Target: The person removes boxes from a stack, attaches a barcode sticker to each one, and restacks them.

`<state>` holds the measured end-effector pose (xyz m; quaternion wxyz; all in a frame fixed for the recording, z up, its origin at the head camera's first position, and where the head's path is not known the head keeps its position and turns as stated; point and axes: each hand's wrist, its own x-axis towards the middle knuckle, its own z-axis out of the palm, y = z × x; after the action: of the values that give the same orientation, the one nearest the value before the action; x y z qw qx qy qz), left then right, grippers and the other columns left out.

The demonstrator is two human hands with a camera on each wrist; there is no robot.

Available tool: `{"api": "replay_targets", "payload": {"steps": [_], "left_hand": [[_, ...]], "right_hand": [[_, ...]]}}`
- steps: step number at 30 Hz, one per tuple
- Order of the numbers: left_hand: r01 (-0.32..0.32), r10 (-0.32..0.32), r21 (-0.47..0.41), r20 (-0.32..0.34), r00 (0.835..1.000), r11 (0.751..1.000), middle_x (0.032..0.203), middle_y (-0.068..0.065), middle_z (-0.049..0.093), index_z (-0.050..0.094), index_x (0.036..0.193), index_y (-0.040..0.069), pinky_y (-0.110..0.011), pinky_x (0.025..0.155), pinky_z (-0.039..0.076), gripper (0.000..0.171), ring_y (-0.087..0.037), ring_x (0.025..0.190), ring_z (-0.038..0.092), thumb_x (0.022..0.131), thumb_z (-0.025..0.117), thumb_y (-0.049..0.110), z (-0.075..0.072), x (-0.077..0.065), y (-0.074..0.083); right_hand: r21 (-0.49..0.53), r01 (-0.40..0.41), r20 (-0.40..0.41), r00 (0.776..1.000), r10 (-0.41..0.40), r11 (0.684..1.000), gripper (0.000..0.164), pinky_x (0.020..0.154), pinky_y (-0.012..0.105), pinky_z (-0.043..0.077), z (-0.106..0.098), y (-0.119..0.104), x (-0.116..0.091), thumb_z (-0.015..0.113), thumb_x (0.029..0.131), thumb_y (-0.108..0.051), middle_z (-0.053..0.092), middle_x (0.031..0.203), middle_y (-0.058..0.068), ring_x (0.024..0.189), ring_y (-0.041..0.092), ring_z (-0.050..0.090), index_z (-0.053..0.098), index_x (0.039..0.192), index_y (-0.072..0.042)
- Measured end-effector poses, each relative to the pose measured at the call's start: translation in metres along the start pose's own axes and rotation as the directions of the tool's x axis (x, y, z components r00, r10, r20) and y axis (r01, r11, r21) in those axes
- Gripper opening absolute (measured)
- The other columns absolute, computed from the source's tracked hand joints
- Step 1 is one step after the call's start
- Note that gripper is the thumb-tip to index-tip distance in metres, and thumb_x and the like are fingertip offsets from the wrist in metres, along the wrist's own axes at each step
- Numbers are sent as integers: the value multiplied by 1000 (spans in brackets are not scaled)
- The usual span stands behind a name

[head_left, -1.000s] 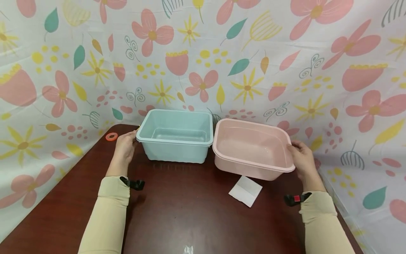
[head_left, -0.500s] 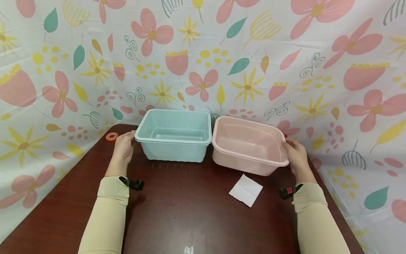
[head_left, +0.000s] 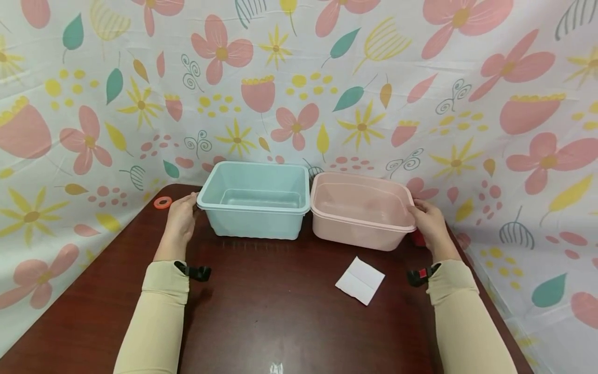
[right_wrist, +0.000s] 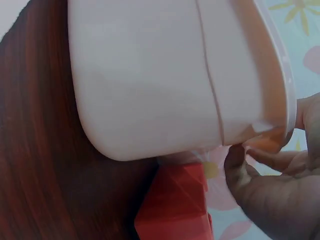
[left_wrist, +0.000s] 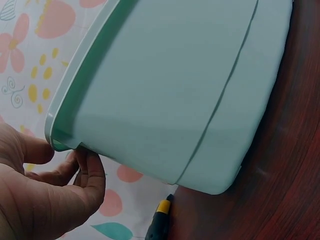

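Observation:
A light blue plastic basin (head_left: pixel 254 223) stands on the dark table by the wall cloth. My left hand (head_left: pixel 181 221) grips its left rim, and in the left wrist view the fingers curl under the lip of the basin (left_wrist: pixel 165 90). Beside it on the right is a pink basin (head_left: pixel 359 234), slightly angled, its left end close to or touching the blue one. My right hand (head_left: pixel 430 226) holds the pink basin's right rim, the fingertips bent beneath the lip in the right wrist view. Both basins look empty inside.
A folded white paper sheet (head_left: pixel 361 280) lies in front of the pink basin. A red box-like thing (right_wrist: pixel 175 210) sits behind my right hand. An orange ring (head_left: pixel 157 203) is at far left; a black and yellow pen-shaped thing (left_wrist: pixel 159 220) lies behind the blue basin.
My right hand has pushed the pink basin's right end back and to the left, so it sits straighter. The blue basin and my left hand have barely shifted left. The red thing now shows.

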<state>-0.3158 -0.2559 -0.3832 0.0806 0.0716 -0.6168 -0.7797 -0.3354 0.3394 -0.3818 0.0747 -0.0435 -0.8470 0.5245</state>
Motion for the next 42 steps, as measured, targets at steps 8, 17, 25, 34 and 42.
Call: {"api": "replay_targets", "payload": {"steps": [8, 17, 25, 34, 42], "left_hand": [[7, -8, 75, 11, 1000, 997, 143, -17, 44, 39, 149, -6, -41, 117, 28, 61, -26, 131, 43, 108, 41, 38, 1, -4, 4], [-317, 485, 494, -257, 836, 810, 131, -20, 46, 57, 124, 3, -44, 104, 32, 41, -34, 122, 36, 102, 57, 37, 32, -24, 16], [-797, 879, 460, 69, 472, 392, 89, -13, 62, 65, 88, 1, -35, 80, 30, 16, -37, 87, 45, 95, 68, 15, 81, -70, 9], [-626, 407, 369, 518, 752, 687, 90, 5, 65, 69, 86, 16, -39, 77, 46, 16, -18, 86, 56, 99, 66, 23, 125, -111, -45], [-164, -4, 206, 635, 772, 965, 86, -6, 58, 63, 89, 3, -32, 73, 42, 36, -24, 81, 49, 102, 60, 36, 128, -109, -94]], "right_hand": [[-364, 285, -186, 911, -369, 887, 55, 110, 62, 30, 19, -16, -23, 54, 101, -30, 45, 145, 30, 136, 49, 39, 48, 145, 2], [-327, 692, -168, 628, -760, 644, 18, 72, 21, 50, 70, -25, -77, 68, 92, -8, 71, 100, 10, 83, 26, 67, 69, 109, -2], [-238, 524, 56, 848, -527, 818, 19, 68, 24, 54, 99, 4, -103, 68, 97, -20, 70, 99, 1, 83, 15, 66, 70, 111, -7], [-312, 410, 132, 912, -388, 857, 29, 84, 46, 51, 87, 35, -100, 72, 93, -22, 70, 105, 10, 99, 30, 65, 66, 113, -2], [-447, 329, 253, 938, -235, 832, 66, 94, 57, 43, 88, 49, -107, 82, 82, -42, 57, 119, 22, 113, 44, 50, 59, 124, 3]]}}
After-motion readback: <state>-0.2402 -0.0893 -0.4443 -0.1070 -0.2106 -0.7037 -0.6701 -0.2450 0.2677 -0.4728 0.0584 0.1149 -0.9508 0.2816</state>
